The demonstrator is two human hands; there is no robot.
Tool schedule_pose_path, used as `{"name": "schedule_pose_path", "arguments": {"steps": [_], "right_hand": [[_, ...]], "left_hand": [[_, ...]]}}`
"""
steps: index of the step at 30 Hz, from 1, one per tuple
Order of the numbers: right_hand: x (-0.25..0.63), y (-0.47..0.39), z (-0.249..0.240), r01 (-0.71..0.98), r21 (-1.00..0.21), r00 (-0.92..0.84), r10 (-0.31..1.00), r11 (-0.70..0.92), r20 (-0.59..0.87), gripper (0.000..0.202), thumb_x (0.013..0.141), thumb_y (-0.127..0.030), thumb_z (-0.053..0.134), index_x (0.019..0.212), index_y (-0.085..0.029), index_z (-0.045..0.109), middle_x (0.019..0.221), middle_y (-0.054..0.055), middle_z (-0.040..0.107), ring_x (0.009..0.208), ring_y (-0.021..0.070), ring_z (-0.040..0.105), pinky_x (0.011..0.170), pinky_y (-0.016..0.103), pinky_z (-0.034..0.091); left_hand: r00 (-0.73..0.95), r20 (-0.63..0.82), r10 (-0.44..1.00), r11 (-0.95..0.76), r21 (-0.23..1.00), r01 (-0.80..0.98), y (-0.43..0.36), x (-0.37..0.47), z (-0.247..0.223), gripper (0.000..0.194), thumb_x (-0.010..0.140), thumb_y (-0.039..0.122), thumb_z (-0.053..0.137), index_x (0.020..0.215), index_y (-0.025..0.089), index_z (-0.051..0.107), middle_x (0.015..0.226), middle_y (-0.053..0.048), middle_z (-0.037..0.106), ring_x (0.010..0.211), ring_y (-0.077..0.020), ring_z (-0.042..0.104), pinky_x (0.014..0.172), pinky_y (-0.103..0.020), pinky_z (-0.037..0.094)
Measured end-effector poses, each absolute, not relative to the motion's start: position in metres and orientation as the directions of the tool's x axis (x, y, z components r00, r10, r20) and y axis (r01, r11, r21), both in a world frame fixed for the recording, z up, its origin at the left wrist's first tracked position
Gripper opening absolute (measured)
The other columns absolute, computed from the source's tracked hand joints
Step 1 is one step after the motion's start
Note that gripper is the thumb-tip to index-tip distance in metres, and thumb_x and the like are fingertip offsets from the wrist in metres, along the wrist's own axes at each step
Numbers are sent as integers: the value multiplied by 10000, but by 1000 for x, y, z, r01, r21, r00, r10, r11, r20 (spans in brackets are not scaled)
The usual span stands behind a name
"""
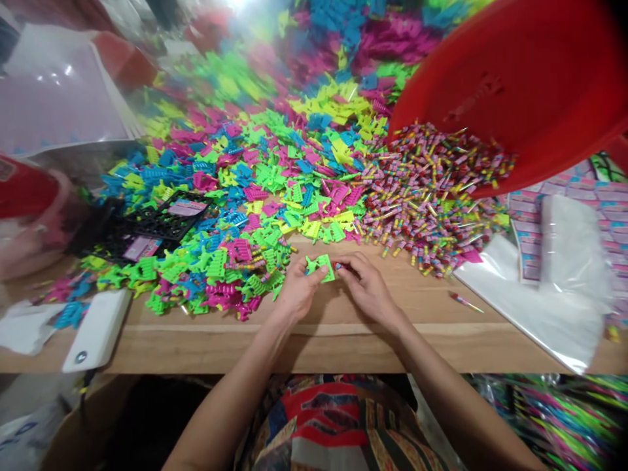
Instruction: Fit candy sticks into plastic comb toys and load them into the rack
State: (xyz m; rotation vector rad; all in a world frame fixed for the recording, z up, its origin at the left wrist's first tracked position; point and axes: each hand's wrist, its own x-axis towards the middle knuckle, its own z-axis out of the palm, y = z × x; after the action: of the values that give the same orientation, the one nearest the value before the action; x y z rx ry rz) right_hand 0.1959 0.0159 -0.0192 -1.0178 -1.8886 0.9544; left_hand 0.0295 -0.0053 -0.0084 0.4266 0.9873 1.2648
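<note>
Pale wooden planking (441, 348) makes up the bench in front of you, and its far side vanishes under a heap of glossy plastic pieces in green, pink, blue and yellow (275, 167), blurring toward the top edge so that single shapes there can't be made out. Your left hand (297, 291) is closed on a flat bright-green plastic piece with cut-out shapes (328, 270), thumb across its front; your fingers cover its left end. It sits above the bare wood near the front edge, between your two hands. Your right hand (366, 288) pinches a small reddish item (337, 265) at the green piece's right edge; your fingertips hide most of it, and you can't tell whether the two touch.

To your right, a mound of small pink-and-yellow wrapped sticks (417, 196) spills from a tilted red plastic basin (520, 91), cut off by the top of the view. One loose stick (467, 303) lies apart, near a clear plastic bag (544, 314). On your left, a black plastic lattice tray (159, 226) lies partly buried among the pieces, and a white rectangular device (97, 330) rests at the bench edge, its cable running down out of sight.
</note>
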Motion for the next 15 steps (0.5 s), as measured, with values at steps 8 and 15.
{"name": "schedule_pose_path", "arguments": {"steps": [8, 15], "right_hand": [[203, 12, -19, 203, -936, -416, 891, 286, 182, 266, 1024, -352, 564, 1204, -244, 726, 1116, 75, 718, 1042, 214, 668, 919, 369, 509], [200, 9, -15, 75, -986, -392, 913, 152, 111, 256, 931, -373, 701, 1138, -227, 742, 1085, 56, 748, 990, 201, 681, 896, 350, 530]], "left_hand": [[72, -407, 911, 357, 686, -635, -12, 24, -8, 475, 560, 221, 967, 932, 164, 677, 878, 10, 721, 788, -121, 667, 812, -279, 510], [92, -429, 899, 377, 648, -662, -15, 23, -6, 462, 553, 221, 981, 893, 167, 674, 861, 23, 716, 760, -98, 651, 737, -238, 494]]}}
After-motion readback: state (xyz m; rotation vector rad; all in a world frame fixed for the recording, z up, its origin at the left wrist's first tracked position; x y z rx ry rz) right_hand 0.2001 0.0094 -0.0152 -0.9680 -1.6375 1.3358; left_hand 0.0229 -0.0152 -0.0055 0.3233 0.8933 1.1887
